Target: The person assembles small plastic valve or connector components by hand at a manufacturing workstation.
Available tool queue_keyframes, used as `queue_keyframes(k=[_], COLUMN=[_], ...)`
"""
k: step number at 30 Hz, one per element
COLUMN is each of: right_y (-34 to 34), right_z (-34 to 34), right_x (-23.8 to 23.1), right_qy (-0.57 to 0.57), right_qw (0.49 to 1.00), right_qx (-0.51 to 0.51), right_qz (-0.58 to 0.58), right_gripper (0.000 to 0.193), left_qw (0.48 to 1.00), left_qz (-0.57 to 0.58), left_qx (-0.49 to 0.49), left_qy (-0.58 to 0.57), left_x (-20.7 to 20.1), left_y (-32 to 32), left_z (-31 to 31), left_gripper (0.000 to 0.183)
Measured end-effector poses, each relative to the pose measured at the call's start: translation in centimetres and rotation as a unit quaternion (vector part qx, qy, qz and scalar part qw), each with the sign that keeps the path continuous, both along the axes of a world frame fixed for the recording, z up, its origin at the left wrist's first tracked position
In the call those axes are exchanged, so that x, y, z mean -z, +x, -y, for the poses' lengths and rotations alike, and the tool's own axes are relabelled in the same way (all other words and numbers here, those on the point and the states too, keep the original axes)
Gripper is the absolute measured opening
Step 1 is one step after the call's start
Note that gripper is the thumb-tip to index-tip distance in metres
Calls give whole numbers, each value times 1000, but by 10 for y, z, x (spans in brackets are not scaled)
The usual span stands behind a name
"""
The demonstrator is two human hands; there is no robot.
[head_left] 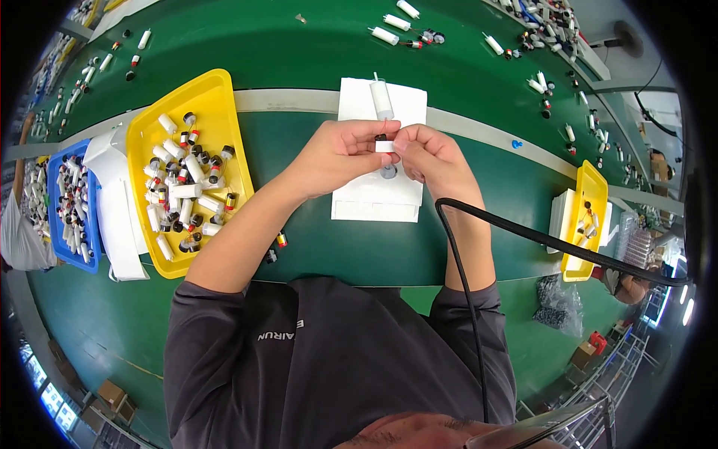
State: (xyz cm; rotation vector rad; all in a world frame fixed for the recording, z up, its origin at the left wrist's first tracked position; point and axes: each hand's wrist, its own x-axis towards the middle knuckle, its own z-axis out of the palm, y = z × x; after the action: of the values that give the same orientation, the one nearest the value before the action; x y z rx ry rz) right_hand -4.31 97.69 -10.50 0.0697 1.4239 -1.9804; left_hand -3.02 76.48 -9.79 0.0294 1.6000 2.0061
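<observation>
Over a white sheet stack [378, 198] my two hands meet on a small cylinder part [385, 147] with a white band and a black end. My left hand [333, 156] pinches it from the left between thumb and fingers. My right hand [432, 152] is closed on its right side, thumb and forefinger at the white band. Just beyond the fingers lies a white cylinder [381, 99] with a thin tip, seemingly joined to the part by a thin wire. Below the fingers a grey, translucent round piece [389, 171] shows.
Left stands a yellow tray [238, 142] of similar wired parts, beside papers [120, 202] and a blue tray [96, 239]. Another yellow tray [593, 179] is at right. Parts lie on the green belt [292, 56] beyond the rail. A black cable [538, 238] crosses my right forearm.
</observation>
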Motion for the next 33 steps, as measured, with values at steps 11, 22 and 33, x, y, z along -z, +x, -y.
queue_keyframes(k=[11,22,33], right_y=[5,36,14], right_z=[18,46,55], right_x=[4,3,20], right_qy=[91,320,324], right_qw=[993,840,845], right_qx=[46,212,152], right_qz=[-61,-384,-397], right_gripper=[13,15,18], left_qw=[1000,999,980], left_qz=[-10,-30,-94], left_qx=[16,-20,2], left_qy=[-25,-8,-177], left_x=[3,7,-1], left_y=[-2,6,-1], left_z=[1,2,10], left_gripper=[48,48,51])
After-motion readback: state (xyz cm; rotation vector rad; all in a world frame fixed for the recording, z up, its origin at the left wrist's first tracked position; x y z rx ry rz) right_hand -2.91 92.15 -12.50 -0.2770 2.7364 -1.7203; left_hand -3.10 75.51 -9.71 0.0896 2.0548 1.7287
